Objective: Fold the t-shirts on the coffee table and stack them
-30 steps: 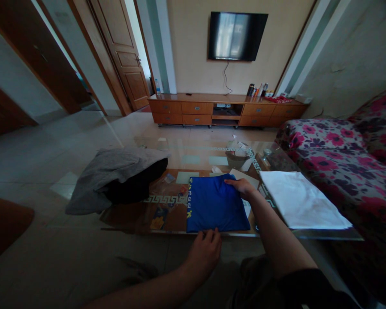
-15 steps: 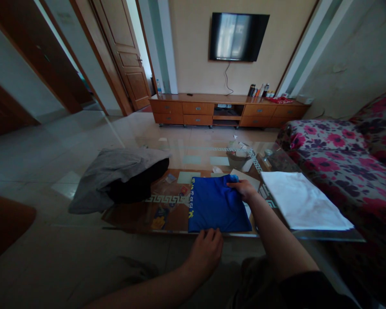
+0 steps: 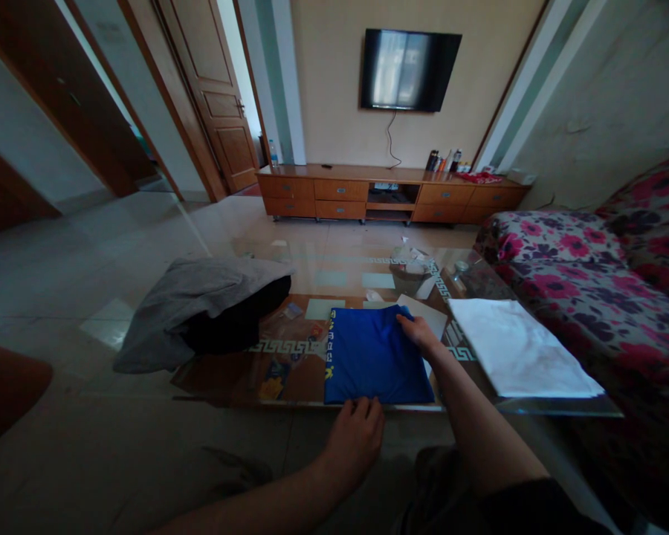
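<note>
A blue shirt (image 3: 371,357), folded into a near-square with yellow and white lettering down its left side, lies at the front of the glass coffee table (image 3: 306,397). My right hand (image 3: 421,334) has its fingers closed on the shirt's far right corner. At the near edge, my left hand (image 3: 360,427) has curled fingers gripping the cloth; its fingertips are partly hidden. To the right lies a folded white cloth (image 3: 524,349). A grey garment with a black inside (image 3: 201,305) is heaped on the table's left.
Small packets show around the glass, some perhaps on a shelf below. A flowered sofa (image 3: 574,275) stands close on the right. Beyond the table are a low wooden cabinet (image 3: 340,189) with several bottles and a wall-mounted television (image 3: 409,70).
The shirt's far right corner, rumpled before, now lies flatter and straighter under my right hand. My left hand has stayed at the near edge. The view has shifted slightly.
</note>
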`<act>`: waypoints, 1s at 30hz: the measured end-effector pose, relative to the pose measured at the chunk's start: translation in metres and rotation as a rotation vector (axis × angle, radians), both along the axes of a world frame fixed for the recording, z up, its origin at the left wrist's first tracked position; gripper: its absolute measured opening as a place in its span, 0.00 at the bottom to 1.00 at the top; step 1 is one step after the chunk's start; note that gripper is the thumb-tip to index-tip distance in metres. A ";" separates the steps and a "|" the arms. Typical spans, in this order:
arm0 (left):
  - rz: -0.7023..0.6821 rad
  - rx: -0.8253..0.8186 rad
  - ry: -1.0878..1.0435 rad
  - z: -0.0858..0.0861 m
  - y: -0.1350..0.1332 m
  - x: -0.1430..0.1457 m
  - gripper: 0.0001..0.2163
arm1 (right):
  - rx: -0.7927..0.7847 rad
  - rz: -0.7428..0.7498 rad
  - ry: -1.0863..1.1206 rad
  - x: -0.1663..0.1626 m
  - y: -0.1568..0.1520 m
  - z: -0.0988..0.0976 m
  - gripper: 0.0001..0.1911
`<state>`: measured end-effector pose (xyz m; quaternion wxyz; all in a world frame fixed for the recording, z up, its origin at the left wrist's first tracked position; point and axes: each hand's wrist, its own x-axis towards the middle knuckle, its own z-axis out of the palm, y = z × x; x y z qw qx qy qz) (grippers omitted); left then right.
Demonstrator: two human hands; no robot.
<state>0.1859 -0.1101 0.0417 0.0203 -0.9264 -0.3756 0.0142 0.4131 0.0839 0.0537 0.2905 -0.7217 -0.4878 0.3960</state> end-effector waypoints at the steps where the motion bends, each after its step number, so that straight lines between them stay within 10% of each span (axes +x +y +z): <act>1: 0.002 0.004 -0.001 0.000 0.000 0.000 0.21 | 0.000 -0.014 -0.053 -0.002 -0.001 0.001 0.17; 13: -0.111 -0.025 -0.040 0.030 -0.006 -0.007 0.26 | 0.224 0.047 -0.511 -0.012 -0.022 0.041 0.23; 23: -0.197 -0.039 -0.041 0.022 -0.018 -0.005 0.21 | 0.399 0.210 -0.862 0.086 -0.007 0.136 0.22; 30: -0.217 -0.077 -0.019 0.016 -0.014 0.000 0.21 | 0.383 0.237 -1.012 0.153 0.005 0.161 0.23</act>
